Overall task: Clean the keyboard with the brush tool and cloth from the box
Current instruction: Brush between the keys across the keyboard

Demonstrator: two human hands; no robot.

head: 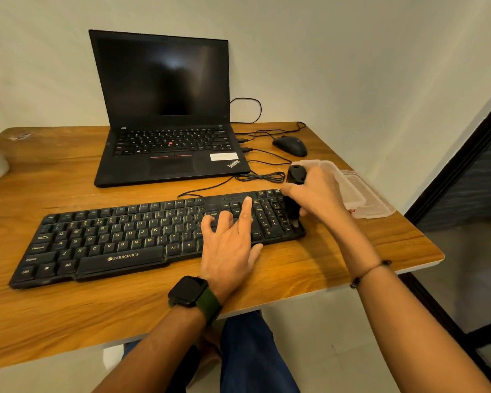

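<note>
On the wooden worktop (pixel 68 177), the left hand (pixel 230 245) lay spread flat on the black corded keyboard (pixel 142 234), likely steadying it, while the right hand (pixel 318 191) gripped the black brush tool (pixel 295 175) at its right end, beside the clear plastic box (pixel 360 194).

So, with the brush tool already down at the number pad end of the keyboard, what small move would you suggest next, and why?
Probably a short sweep of the brush tool leftward along the number pad keys. The right hand grips it upright with its lower end at the right edge of the keyboard, while the left hand rests open on the keys, steadying it. The cloth isn't visible.
</note>
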